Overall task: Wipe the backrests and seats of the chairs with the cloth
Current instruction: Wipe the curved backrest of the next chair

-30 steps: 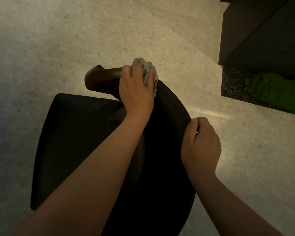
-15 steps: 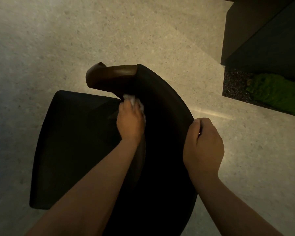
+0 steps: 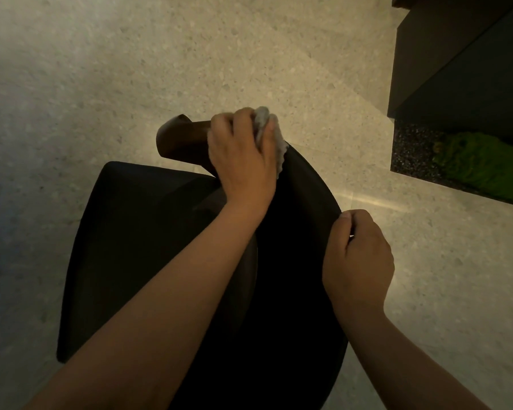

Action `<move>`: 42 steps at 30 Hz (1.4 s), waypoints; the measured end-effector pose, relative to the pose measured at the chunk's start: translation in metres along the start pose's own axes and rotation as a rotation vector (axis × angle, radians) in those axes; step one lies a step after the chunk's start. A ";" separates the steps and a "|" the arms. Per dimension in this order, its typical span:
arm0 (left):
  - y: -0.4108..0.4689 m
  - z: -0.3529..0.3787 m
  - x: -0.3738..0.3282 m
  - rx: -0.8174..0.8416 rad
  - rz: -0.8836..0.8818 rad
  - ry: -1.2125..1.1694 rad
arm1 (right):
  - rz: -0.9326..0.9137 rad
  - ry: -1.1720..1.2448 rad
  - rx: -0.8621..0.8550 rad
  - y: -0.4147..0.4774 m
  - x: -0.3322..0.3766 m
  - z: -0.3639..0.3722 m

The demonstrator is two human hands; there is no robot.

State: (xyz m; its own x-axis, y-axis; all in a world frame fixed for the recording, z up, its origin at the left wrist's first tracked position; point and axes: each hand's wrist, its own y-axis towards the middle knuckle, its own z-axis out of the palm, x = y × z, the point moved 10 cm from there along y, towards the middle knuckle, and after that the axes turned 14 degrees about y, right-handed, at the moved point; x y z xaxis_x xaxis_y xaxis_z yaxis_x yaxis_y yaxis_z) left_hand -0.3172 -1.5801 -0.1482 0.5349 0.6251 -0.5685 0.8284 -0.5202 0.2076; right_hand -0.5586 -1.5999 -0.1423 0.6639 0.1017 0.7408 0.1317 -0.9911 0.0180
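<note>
Cloth (image 3: 267, 133), soft and light, is bunched in the left hand (image 3: 243, 164), pressed on the backrest (image 3: 310, 186) top; the right hand (image 3: 356, 261), nearer the body, apparently grips the backrest rim.

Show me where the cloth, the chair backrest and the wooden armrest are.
cloth (image 3: 261, 117): head view, bunched grey top.
backrest (image 3: 311, 184): head view, curved upper edge.
wooden armrest (image 3: 178, 137): head view, rounded end.

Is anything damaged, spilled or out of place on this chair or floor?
Nothing stands out. The chair looks intact, the floor shows no spill. The left hand holds the cloth on the backrest; the right hand grips its edge.
</note>
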 end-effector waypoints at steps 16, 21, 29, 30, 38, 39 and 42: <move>-0.037 0.050 0.072 0.175 -0.260 -0.212 | -0.013 -0.010 -0.005 0.000 0.003 -0.001; -0.066 0.091 0.118 0.466 -0.430 -0.222 | -0.018 -0.016 -0.006 0.000 0.002 -0.002; -0.095 0.117 0.153 0.707 -0.709 -0.266 | -0.014 -0.007 -0.002 0.000 0.001 -0.001; -0.095 0.115 0.157 0.716 -0.725 -0.314 | -0.013 -0.006 -0.002 0.000 0.001 -0.001; -0.056 0.062 0.085 0.224 -0.252 -0.226 | -0.014 -0.004 -0.001 0.000 0.002 -0.002; -0.061 0.069 0.084 0.255 -0.249 -0.229 | -0.014 -0.004 -0.003 0.000 0.002 -0.002; -0.081 0.091 0.094 0.405 -0.235 -0.179 | -0.019 -0.006 -0.007 0.000 0.002 -0.002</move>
State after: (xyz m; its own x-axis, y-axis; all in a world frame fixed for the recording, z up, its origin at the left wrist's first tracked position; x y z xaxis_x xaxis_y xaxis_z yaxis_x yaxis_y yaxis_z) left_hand -0.3493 -1.5317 -0.2913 0.2748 0.6613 -0.6980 0.7733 -0.5834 -0.2483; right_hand -0.5582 -1.5998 -0.1393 0.6655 0.1210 0.7365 0.1389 -0.9896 0.0370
